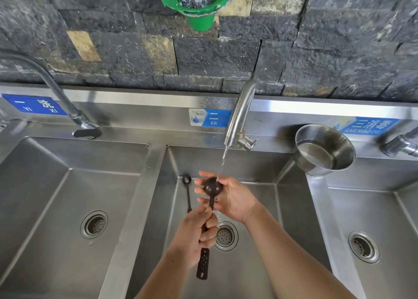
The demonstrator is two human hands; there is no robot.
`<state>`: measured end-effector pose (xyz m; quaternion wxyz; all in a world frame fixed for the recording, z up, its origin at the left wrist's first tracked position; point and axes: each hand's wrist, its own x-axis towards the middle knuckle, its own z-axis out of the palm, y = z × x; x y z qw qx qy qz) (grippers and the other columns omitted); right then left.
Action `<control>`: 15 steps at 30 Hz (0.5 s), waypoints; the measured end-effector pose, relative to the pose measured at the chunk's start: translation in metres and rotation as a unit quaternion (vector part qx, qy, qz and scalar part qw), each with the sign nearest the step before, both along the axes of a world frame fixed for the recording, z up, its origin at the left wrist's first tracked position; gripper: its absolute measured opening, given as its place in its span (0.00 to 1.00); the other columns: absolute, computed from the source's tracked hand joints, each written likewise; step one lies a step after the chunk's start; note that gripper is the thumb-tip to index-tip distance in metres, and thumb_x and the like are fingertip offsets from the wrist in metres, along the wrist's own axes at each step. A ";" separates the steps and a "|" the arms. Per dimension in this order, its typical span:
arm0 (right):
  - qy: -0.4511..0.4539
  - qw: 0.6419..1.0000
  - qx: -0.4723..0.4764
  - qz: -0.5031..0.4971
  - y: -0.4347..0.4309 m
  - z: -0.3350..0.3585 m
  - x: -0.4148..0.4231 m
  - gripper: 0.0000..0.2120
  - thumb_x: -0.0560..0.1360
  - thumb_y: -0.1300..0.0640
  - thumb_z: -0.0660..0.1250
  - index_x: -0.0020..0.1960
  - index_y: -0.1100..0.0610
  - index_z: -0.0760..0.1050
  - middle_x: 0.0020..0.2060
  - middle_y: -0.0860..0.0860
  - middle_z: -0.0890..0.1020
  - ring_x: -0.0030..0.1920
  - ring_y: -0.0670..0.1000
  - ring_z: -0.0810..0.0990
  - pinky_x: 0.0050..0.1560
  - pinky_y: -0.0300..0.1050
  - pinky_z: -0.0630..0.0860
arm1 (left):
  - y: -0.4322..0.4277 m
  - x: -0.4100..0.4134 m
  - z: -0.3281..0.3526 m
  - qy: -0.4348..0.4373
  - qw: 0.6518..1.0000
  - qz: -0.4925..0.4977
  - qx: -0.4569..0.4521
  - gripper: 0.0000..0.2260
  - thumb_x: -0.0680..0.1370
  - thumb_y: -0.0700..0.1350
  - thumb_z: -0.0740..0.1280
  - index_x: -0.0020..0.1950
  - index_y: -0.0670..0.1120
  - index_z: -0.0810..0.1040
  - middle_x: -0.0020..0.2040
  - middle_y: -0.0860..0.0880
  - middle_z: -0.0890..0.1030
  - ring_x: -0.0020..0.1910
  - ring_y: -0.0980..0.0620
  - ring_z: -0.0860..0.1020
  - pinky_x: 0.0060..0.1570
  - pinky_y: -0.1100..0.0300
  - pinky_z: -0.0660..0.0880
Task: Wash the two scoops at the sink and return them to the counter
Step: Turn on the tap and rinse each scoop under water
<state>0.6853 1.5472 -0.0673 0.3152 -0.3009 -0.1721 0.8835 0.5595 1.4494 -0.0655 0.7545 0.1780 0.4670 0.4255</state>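
Rinsing in progress: left hand (pixel 199 233) grips the brown scoop (pixel 212 186) by its handle, right hand (pixel 228 197) spread, cradling its bowl under the running tap (pixel 239 115); the second scoop (pixel 187 192), lying in the middle basin (pixel 248 163), probably needs washing next.

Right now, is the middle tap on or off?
On. A stream of water runs from the tap onto the bowl of the scoop, which lies against the right hand.
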 end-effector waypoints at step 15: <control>-0.024 0.992 0.098 -0.071 0.022 0.028 0.009 0.20 0.84 0.55 0.55 0.70 0.66 0.70 0.60 0.61 0.81 0.56 0.57 0.83 0.56 0.50 0.82 | 0.062 0.025 0.028 0.009 0.998 0.024 0.053 0.13 0.84 0.49 0.56 0.49 0.44 0.75 0.29 0.52 0.69 0.20 0.58 0.62 0.19 0.66 0.57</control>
